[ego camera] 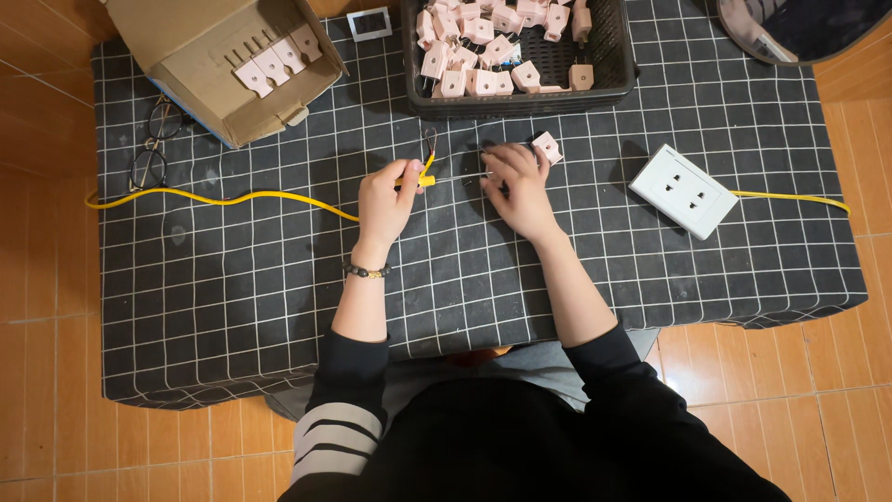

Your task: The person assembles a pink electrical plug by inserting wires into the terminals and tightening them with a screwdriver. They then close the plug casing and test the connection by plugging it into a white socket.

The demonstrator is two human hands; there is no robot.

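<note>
Yellow cable (223, 198) snakes across the counter (279, 279) from nine o'clock into the left hand (386, 200), pinched shut near its bare wire ends. Right hand (520, 191), just at three o'clock, presses fingers on a thin tool, grip unclear. Pink plug (546, 147) sits at its fingertips. Risk: the loose cable tugs, the wires slip free, or the plug gets knocked away.

Dark bag (799, 23) cut off at the top edge.
</note>
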